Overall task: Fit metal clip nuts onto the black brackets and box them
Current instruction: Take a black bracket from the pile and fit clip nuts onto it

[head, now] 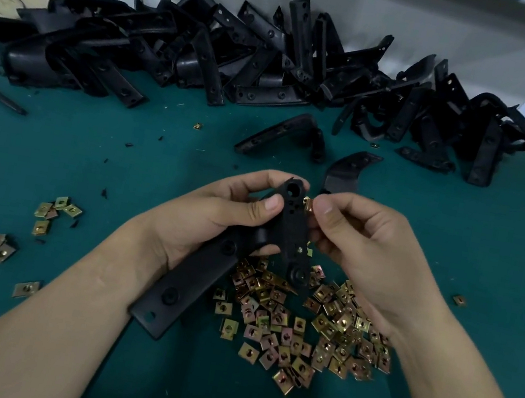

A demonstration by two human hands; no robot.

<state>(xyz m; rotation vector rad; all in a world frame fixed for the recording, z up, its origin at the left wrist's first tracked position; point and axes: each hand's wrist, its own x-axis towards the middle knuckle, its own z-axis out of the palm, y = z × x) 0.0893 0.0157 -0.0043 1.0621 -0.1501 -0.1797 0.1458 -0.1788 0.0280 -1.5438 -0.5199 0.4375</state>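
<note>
— So, how far along are we?
— Our left hand [217, 212] grips one bracket [290, 231] mid-frame; a clip nut [309, 204] sits at its right edge, pinched by our right hand [360, 246].
— And the rest?
— Early days, we judge: the bracket heap [182, 46] across the top waits, and no box is in view.

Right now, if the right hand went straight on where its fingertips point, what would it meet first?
Probably the black bracket in the left hand; the right hand pinches a clip nut beside its edge.
</note>
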